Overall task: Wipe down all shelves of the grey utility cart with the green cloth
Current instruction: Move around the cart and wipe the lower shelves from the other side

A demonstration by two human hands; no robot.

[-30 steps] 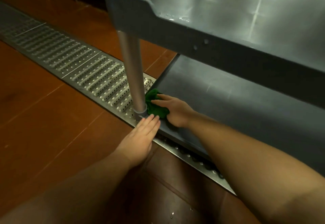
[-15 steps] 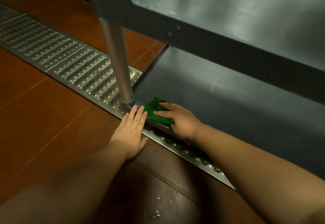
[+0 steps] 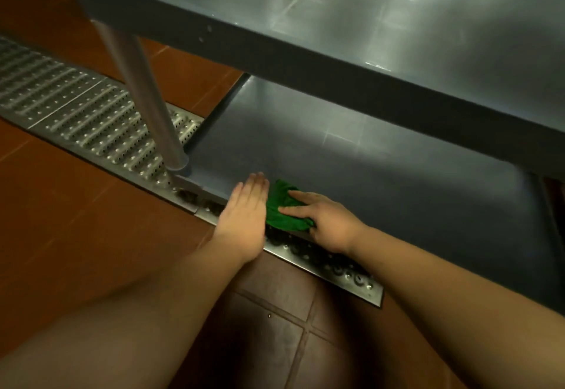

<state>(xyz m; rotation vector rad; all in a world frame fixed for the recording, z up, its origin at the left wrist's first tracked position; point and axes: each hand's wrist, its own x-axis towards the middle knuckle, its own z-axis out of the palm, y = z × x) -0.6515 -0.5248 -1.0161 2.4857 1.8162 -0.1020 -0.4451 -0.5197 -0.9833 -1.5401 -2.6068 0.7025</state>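
The grey utility cart shows two shelves: an upper one (image 3: 351, 15) across the top of the view and a bottom one (image 3: 351, 156) low by the floor. A bunched green cloth (image 3: 282, 209) lies on the bottom shelf's front edge. My right hand (image 3: 324, 220) presses on the cloth with fingers spread flat over it. My left hand (image 3: 244, 214) lies flat, fingers straight, on the shelf's front lip just left of the cloth, touching it.
A metal cart post (image 3: 146, 89) rises from the bottom shelf's front left corner. A perforated steel drain grate (image 3: 76, 107) runs across the red-brown tile floor (image 3: 76, 235) and under the cart's front edge. My forearms fill the lower view.
Both hands and the cloth have slid right along the bottom shelf's front edge, away from the corner post. The view has shifted with them.
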